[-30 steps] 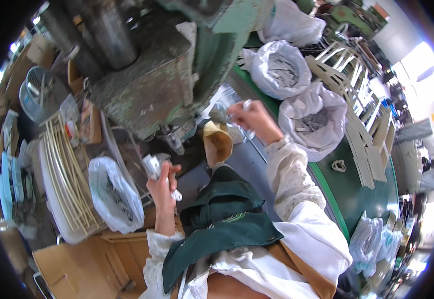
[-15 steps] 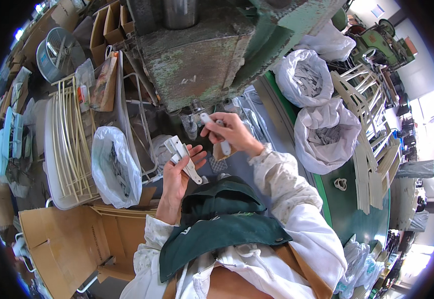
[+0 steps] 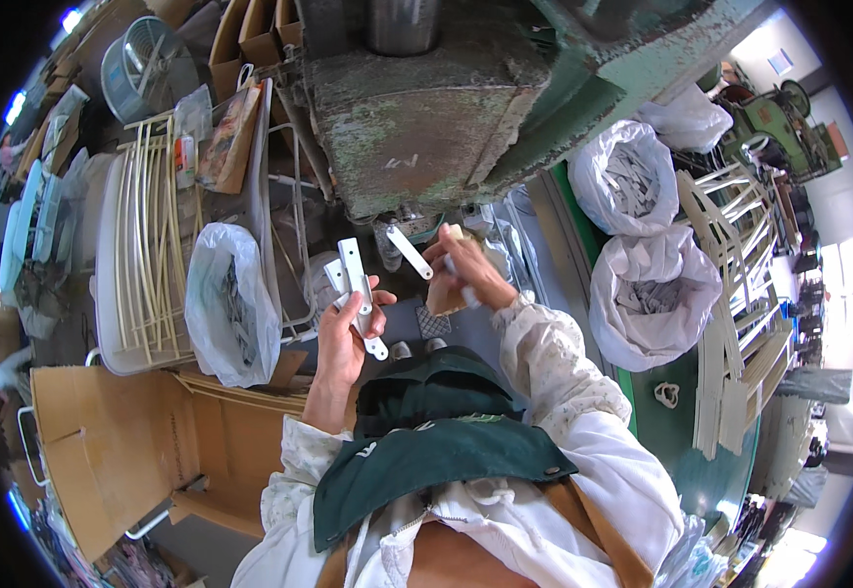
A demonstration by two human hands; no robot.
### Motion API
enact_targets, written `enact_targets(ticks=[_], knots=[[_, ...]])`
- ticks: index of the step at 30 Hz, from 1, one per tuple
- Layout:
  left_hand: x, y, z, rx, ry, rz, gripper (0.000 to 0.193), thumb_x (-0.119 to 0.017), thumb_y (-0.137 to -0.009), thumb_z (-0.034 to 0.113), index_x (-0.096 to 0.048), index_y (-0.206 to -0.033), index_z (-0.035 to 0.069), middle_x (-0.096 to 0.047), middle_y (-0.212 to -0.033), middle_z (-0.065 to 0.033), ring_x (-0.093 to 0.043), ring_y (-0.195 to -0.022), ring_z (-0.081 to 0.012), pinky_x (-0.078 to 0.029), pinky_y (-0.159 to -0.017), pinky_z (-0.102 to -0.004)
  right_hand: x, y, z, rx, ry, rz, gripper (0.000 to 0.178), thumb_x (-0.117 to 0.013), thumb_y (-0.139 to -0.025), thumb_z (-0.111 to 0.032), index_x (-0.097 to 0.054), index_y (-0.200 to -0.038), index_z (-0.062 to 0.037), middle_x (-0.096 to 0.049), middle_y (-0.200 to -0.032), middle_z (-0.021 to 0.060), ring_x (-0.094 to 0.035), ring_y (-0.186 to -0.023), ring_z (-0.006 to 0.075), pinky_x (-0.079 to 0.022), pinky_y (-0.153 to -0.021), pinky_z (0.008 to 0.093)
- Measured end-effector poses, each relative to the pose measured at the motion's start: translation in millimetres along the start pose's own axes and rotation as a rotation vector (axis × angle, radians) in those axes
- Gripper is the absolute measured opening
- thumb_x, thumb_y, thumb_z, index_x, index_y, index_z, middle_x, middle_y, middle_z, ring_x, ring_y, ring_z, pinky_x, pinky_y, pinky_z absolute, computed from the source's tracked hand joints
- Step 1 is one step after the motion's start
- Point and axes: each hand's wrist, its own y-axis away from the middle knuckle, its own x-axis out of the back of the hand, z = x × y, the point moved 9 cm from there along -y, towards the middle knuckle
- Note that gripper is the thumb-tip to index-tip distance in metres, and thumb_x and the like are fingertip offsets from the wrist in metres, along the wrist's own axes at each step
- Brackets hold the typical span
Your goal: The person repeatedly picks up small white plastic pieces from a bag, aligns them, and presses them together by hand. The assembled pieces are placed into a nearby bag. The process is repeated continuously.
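Note:
My left hand (image 3: 346, 343) is closed round several white flat strips (image 3: 353, 274) with rounded ends and small holes. They fan out past its thumb and fingers, one end sticking out below. Just under the green machine head, a single white strip (image 3: 409, 253) lies slantwise, its lower end close to the fingertips of my right hand (image 3: 475, 269). That hand is curled and smeared by motion, with another blurred white strip (image 3: 467, 294) in it. Whether its fingertips touch the slanting strip, I cannot tell. A tan block or board (image 3: 446, 292) shows behind the right hand.
The worn green machine head (image 3: 416, 137) hangs right ahead. On the left are a lined bag of parts (image 3: 235, 314), a tub of long cream strips (image 3: 113, 294) and an open cardboard box (image 3: 113, 441). Two white bags of parts (image 3: 603, 314) stand on the green bench (image 3: 681, 431) at right.
My right hand has shifted slightly right and down, away from the strip it was pinching near the machine. The strips in my left hand are tilted more upright. The whole view has swung a little.

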Motion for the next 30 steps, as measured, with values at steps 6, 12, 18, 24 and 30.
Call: enact_targets(ticks=[6,12,18,24,30], knots=[[-0.4,5.7,4.4,0.001,-0.256,0.259,0.032,-0.057,-0.093,0.024,-0.061,-0.108,-0.004,-0.068,-0.091,-0.019,-0.066,-0.064,-0.0209,-0.052,-0.057,-0.0271,20.3,-145.1,-5.8,0.548,1.005,0.389,0.038,-0.05,-0.093,-0.036,-0.064,-0.096,-0.0006,-0.064,-0.073,0.0095,-0.052,-0.053,0.0142,-0.041,-0.05,0.0267],[-2.7,17.6,19.7,-0.121,-0.317,0.21,0.032,-0.053,-0.095,0.019,-0.053,-0.12,0.0,-0.067,-0.083,-0.0168,-0.062,-0.057,-0.0189,-0.049,-0.052,-0.0267,5.8,-172.3,-4.4,0.503,1.087,0.372,0.032,-0.055,-0.09,-0.031,-0.064,-0.097,-0.0009,-0.065,-0.077,0.0078,-0.054,-0.06,0.0137,-0.043,-0.056,0.0272],[-10.9,10.6,18.9,-0.137,-0.225,0.197,0.021,-0.049,-0.096,0.014,-0.054,-0.112,0.002,-0.063,-0.078,-0.0109,-0.058,-0.059,-0.0159,-0.047,-0.053,-0.0257,8.0,-166.0,-11.1,0.543,1.074,0.35,0.028,-0.06,-0.086,-0.026,-0.064,-0.098,-0.0011,-0.065,-0.082,0.0061,-0.056,-0.067,0.0132,-0.044,-0.062,0.0276],[-7.9,0.0,7.9,-0.073,-0.25,0.221,0.012,-0.053,-0.095,0.016,-0.055,-0.095,0.004,-0.06,-0.073,-0.008,-0.054,-0.051,-0.0138,-0.04,-0.043,-0.0248,9.0,-131.2,-30.2,0.612,0.915,0.289,0.025,-0.064,-0.083,-0.021,-0.064,-0.099,-0.0014,-0.066,-0.086,0.0045,-0.058,-0.074,0.0127,-0.046,-0.068,0.0281],[3.1,-2.6,22.2,-0.128,-0.439,0.394,0.021,-0.063,-0.09,0.021,-0.058,-0.088,0.001,-0.055,-0.059,-0.006,-0.042,-0.036,-0.0093,-0.028,-0.033,-0.0215,-24.1,-8.4,-98.2,0.68,0.343,-0.11,0.025,-0.069,-0.08,-0.015,-0.063,-0.1,-0.0016,-0.066,-0.09,0.0028,-0.06,-0.081,0.0122,-0.047,-0.074,0.0286]])
